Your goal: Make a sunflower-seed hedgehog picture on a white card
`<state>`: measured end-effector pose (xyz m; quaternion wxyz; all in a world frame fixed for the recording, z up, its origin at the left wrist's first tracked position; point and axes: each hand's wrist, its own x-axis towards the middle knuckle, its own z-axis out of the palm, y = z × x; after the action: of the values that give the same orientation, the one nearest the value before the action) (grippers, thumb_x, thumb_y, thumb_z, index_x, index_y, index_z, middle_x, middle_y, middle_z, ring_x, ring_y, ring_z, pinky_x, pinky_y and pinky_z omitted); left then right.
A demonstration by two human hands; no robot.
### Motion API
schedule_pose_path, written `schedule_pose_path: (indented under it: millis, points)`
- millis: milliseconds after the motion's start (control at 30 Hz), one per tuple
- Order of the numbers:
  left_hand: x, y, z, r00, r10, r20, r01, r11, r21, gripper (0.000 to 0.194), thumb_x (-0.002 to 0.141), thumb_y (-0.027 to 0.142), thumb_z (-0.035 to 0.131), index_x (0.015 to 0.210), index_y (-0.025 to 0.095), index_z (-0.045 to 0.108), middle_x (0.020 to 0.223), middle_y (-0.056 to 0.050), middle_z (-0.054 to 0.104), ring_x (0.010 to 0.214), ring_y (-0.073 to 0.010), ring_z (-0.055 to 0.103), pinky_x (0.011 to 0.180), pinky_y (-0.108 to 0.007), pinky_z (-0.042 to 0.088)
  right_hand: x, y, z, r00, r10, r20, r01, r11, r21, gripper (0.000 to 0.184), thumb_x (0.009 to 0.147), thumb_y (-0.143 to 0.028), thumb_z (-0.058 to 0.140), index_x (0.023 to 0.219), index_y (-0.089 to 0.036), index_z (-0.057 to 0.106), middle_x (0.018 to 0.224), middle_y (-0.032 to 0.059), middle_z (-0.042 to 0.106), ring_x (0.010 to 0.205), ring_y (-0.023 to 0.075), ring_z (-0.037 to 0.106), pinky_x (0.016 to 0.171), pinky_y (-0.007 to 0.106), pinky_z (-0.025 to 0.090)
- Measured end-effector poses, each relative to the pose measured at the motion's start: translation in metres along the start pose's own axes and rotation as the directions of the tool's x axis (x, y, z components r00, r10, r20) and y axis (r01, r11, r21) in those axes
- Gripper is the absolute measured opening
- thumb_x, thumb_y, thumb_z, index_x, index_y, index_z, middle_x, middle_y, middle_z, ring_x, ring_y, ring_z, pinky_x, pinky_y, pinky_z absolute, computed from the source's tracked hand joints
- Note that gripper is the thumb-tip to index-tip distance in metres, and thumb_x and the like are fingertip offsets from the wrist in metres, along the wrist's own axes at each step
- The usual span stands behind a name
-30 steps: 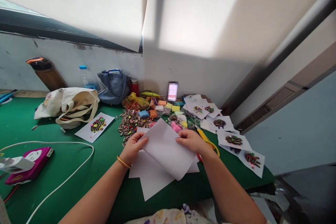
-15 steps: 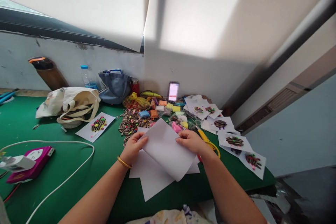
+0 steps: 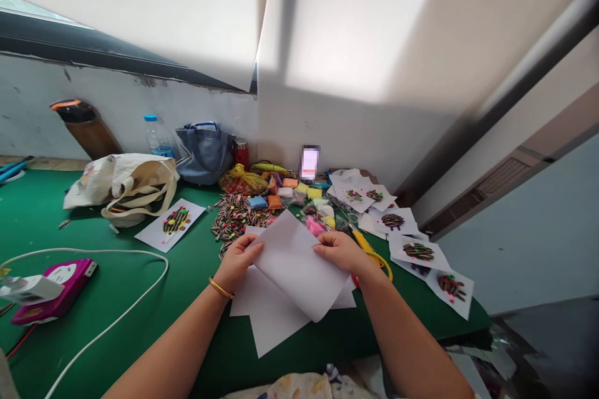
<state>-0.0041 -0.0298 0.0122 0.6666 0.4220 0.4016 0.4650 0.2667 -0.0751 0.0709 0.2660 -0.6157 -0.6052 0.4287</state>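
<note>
Between my two hands a blank white sheet of paper (image 3: 302,265) is held up at a slant, its lower edge curling slightly. My left hand (image 3: 240,260) pinches its left corner between thumb and fingers. On the opposite side my right hand (image 3: 344,254) grips the right edge, thumb on top. Beneath it, more white sheets (image 3: 269,324) lie on the green table (image 3: 196,324). Just beyond the held sheet is a heap of striped sunflower seeds (image 3: 234,215) with small coloured balls among them. Packets of coloured clay (image 3: 290,190) lie behind, and yellow-handled scissors (image 3: 369,249) are beside my right hand.
Several papers with seed pictures (image 3: 416,252) spread along the right edge. Another seed picture (image 3: 173,224) lies left, near a cream cloth bag (image 3: 135,184). A blue bag (image 3: 201,156), a phone (image 3: 309,162) and bottles stand at the wall. A white cable (image 3: 116,327) runs from a purple power strip (image 3: 60,293).
</note>
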Motion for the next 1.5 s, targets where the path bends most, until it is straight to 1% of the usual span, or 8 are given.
schedule_pose_path:
  millis: [367, 567, 1000, 1300, 1500]
  points:
    - [0.001, -0.002, -0.002, 1.000, 0.012, 0.008, -0.012, 1.000, 0.015, 0.037, 0.061, 0.040, 0.083, 0.083, 0.017, 0.064, 0.073, 0.000, 0.065, 0.060, -0.0123, 0.055, 0.055, -0.022, 0.041, 0.001, 0.000, 0.001, 1.000, -0.001, 0.019, 0.002, 1.000, -0.002, 0.021, 0.076, -0.039, 0.062, 0.074, -0.017, 0.060, 0.071, 0.0001, 0.058, 0.063, 0.0136, 0.051, 0.054, 0.023, 0.038]
    - [0.002, -0.003, -0.002, 1.000, 0.006, 0.004, -0.006, 1.000, 0.021, 0.040, 0.060, 0.041, 0.082, 0.085, 0.016, 0.063, 0.073, 0.000, 0.065, 0.059, -0.0122, 0.055, 0.054, -0.022, 0.041, 0.001, 0.001, 0.001, 1.000, 0.013, 0.023, -0.014, 1.000, 0.001, 0.021, 0.076, -0.038, 0.063, 0.075, -0.017, 0.061, 0.072, 0.0002, 0.058, 0.062, 0.0132, 0.052, 0.053, 0.023, 0.037]
    - [0.004, -0.007, -0.006, 0.999, 0.038, 0.028, -0.039, 0.999, 0.016, 0.037, 0.062, 0.039, 0.082, 0.084, 0.016, 0.064, 0.074, -0.001, 0.065, 0.059, -0.0115, 0.056, 0.053, -0.021, 0.042, 0.004, 0.008, 0.002, 1.000, 0.008, 0.016, -0.009, 0.999, 0.042, 0.022, 0.074, -0.039, 0.065, 0.075, -0.018, 0.060, 0.070, -0.0002, 0.059, 0.061, 0.0135, 0.052, 0.052, 0.023, 0.038]
    - [0.002, -0.003, -0.003, 0.999, 0.038, 0.010, -0.038, 0.999, 0.025, 0.038, 0.060, 0.040, 0.082, 0.083, 0.016, 0.064, 0.072, -0.001, 0.065, 0.058, -0.0120, 0.056, 0.052, -0.021, 0.042, 0.008, 0.019, 0.004, 0.999, -0.027, 0.019, 0.027, 0.999, 0.029, 0.022, 0.076, -0.040, 0.064, 0.076, -0.018, 0.060, 0.073, 0.0005, 0.063, 0.064, 0.0145, 0.056, 0.053, 0.023, 0.037]
    - [0.001, -0.003, -0.003, 0.999, 0.032, 0.006, -0.032, 0.999, 0.025, 0.037, 0.061, 0.039, 0.083, 0.082, 0.016, 0.064, 0.072, -0.001, 0.065, 0.058, -0.0117, 0.056, 0.051, -0.020, 0.042, 0.008, 0.019, 0.004, 0.998, -0.052, 0.019, 0.052, 0.998, 0.019, 0.021, 0.076, -0.039, 0.064, 0.075, -0.018, 0.062, 0.073, 0.0003, 0.063, 0.064, 0.0147, 0.055, 0.053, 0.023, 0.038]
